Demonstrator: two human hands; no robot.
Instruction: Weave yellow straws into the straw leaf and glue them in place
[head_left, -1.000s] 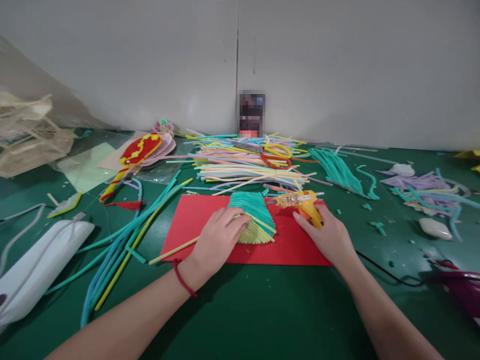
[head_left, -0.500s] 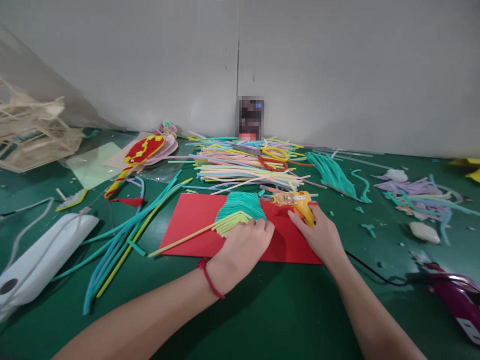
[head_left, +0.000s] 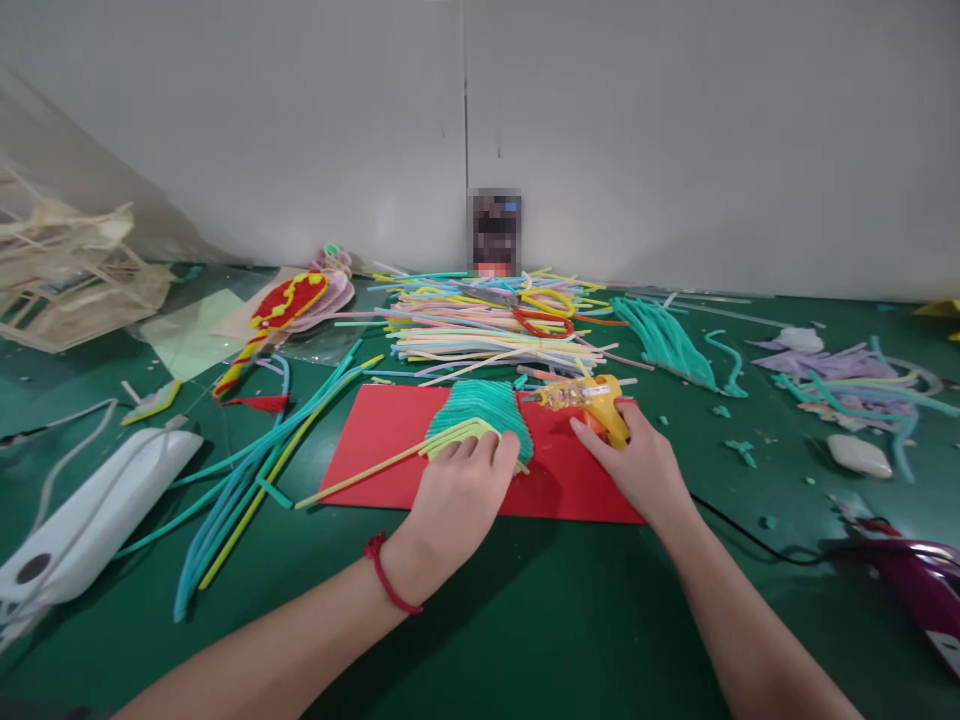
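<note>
My left hand (head_left: 466, 490), with a red cord bracelet at the wrist, has its fingers curled down together on a pale yellow pipe cleaner (head_left: 367, 473). The pipe cleaner bends across a panel of rows, teal (head_left: 480, 398) above and yellow below; my fingers hide part of it. One long free end slants out to the lower left. Under the panel lies a red board (head_left: 379, 425). My right hand (head_left: 645, 455) is wrapped round the handle of a yellow glue gun (head_left: 604, 398), whose nozzle points left at the teal rows' upper right edge.
Behind the board lies a pile of pastel pipe cleaners (head_left: 480, 335) with scissors (head_left: 544, 310) on top. Loose blue and green stems (head_left: 247, 480) and a white power strip (head_left: 112, 510) are at left. A black cord (head_left: 750, 540) and purple device (head_left: 915, 590) are at right.
My left hand has slid left and slightly toward me along the yellow rows, uncovering more of the panel's right side. My right hand keeps the glue gun in nearly the same place.
</note>
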